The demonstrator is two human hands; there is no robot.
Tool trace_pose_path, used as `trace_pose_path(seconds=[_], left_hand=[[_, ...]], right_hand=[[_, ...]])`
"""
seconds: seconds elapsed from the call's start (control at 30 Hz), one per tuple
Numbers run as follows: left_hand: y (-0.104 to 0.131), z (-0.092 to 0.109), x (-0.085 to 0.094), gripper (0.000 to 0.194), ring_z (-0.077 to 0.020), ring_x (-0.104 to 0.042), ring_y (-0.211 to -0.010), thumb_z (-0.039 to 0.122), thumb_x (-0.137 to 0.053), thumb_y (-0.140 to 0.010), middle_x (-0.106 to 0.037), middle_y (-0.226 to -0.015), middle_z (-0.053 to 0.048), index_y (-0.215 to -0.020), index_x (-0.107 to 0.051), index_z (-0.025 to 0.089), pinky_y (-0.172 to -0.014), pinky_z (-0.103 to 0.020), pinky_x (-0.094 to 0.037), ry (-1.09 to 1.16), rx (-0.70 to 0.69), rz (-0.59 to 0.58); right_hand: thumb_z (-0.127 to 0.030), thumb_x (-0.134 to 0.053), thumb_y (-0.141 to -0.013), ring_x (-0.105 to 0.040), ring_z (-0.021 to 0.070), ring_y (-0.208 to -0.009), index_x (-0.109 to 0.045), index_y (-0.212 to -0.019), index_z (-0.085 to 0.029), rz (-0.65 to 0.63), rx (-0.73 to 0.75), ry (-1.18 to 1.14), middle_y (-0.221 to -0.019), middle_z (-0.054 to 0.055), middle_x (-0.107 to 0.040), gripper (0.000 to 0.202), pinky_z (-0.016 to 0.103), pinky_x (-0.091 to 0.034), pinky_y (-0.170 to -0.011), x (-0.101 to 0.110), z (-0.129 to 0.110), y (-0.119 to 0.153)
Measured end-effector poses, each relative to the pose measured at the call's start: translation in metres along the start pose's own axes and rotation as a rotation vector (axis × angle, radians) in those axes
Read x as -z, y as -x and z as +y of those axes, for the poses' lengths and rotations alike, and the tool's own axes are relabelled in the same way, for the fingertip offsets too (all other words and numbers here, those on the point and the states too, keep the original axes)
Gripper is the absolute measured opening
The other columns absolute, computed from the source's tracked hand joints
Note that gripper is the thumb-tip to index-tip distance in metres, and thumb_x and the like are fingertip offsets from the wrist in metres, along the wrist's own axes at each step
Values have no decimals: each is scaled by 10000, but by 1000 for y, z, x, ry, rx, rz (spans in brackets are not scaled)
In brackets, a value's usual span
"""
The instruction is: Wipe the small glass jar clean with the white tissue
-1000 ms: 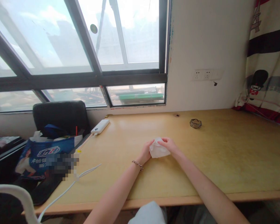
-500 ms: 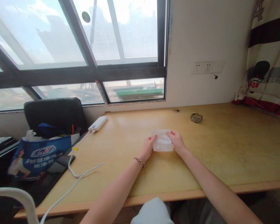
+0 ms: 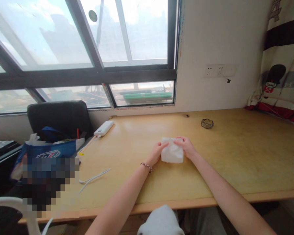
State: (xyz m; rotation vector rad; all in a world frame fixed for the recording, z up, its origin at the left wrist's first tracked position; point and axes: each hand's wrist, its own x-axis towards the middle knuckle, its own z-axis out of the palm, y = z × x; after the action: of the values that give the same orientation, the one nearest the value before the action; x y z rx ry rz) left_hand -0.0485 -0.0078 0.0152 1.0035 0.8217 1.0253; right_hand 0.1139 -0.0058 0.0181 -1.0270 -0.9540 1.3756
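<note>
A square white tissue (image 3: 172, 154), wrinkled across its upper middle, is held up over the wooden table. My left hand (image 3: 158, 152) grips its left edge, the thumb lying across the front. On the other side my right hand (image 3: 187, 147) is closed on the upper right edge, its thumb pressing the front face near the left thumb. Most of the other fingers are hidden behind the tissue.
The wooden table (image 3: 235, 156) bears a dark glittery ring-shaped object (image 3: 207, 123) at the back right. A white power bank (image 3: 104, 128) with a white cable (image 3: 95, 176) lies at the left. Beyond that edge are a blue bag (image 3: 49, 148) and a black chair (image 3: 60, 116). Pixelation hides the lower left.
Both thumbs have moved inward across the tissue, closer together, and its surface has creased more. The view has shifted slightly.
</note>
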Motion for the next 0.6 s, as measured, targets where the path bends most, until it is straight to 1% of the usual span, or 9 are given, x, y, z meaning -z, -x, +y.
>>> trace_pose_path(seconds=[0.07, 0.17, 0.23, 0.3, 0.33, 0.4, 0.47, 0.53, 0.6], left_hand=[[2, 1, 0, 368, -155, -589, -600, 391, -660, -614, -659, -742, -100, -799, -643, 73, -557, -238, -424, -37, -28, -1], [3, 2, 0, 365, -152, -584, -586, 417, -646, -623, -658, -714, -83, -774, -645, 84, -531, -230, -413, -91, -57, 32], [3, 1, 0, 352, -148, -578, -576, 415, -647, -622, -654, -696, -74, -753, -643, 89, -519, -224, -406, -121, -62, 29], [3, -1, 0, 342, -144, -574, -573, 413, -641, -629, -651, -693, -70, -744, -640, 92, -512, -219, -400, -142, -70, 6], [2, -2, 0, 341, -141, -570, -570, 416, -635, -635, -648, -690, -69, -739, -639, 91, -507, -217, -396, -150, -76, 0], [1, -4, 0, 347, -132, -557, -552, 426, -618, -648, -640, -674, -65, -726, -636, 89, -489, -212, -384, -163, -93, 8], [0, -6, -1, 352, -119, -536, -524, 432, -605, -657, -629, -647, -55, -725, -635, 89, -465, -205, -366, -175, -114, 50], [-2, -7, 0, 348, -106, -512, -500, 434, -597, -662, -615, -616, -40, -723, -632, 93, -447, -198, -348, -186, -139, 109], [-4, -8, 2, 345, -102, -503, -496, 436, -590, -668, -607, -603, -32, -712, -628, 96, -445, -195, -345, -182, -164, 154]], right_hand=[[-276, -751, -494, -563, 140, -552, -584, -783, -156, -63, -12, 7, -642, 3, -619, 354, 241, -434, -517, -2, 0, 3], [-282, -743, -516, -566, 138, -561, -598, -812, -164, -156, -57, 44, -667, 1, -625, 350, 233, -423, -505, -5, 0, 8], [-293, -733, -532, -570, 138, -572, -612, -806, -158, -195, -69, 78, -680, 9, -631, 328, 231, -419, -509, -5, -1, 9], [-305, -721, -549, -565, 136, -562, -621, -770, -146, -203, -63, 93, -661, 15, -629, 291, 232, -415, -508, -5, 0, 8], [-307, -718, -552, -560, 134, -552, -620, -752, -142, -184, -51, 90, -645, 15, -626, 277, 233, -413, -505, -5, 1, 7], [-302, -720, -542, -545, 126, -522, -614, -722, -143, -99, -22, 78, -604, 4, -611, 263, 229, -403, -486, -2, 4, 3], [-289, -730, -519, -532, 113, -508, -605, -693, -147, 8, 14, 70, -582, -8, -596, 257, 218, -396, -473, 1, 6, -1], [-283, -738, -499, -539, 109, -527, -596, -683, -155, 98, 43, 57, -604, -9, -598, 265, 207, -399, -474, 3, 6, -5], [-297, -739, -501, -565, 121, -575, -588, -725, -170, 140, 39, 18, -664, 3, -617, 299, 208, -419, -489, 4, 4, -5]])
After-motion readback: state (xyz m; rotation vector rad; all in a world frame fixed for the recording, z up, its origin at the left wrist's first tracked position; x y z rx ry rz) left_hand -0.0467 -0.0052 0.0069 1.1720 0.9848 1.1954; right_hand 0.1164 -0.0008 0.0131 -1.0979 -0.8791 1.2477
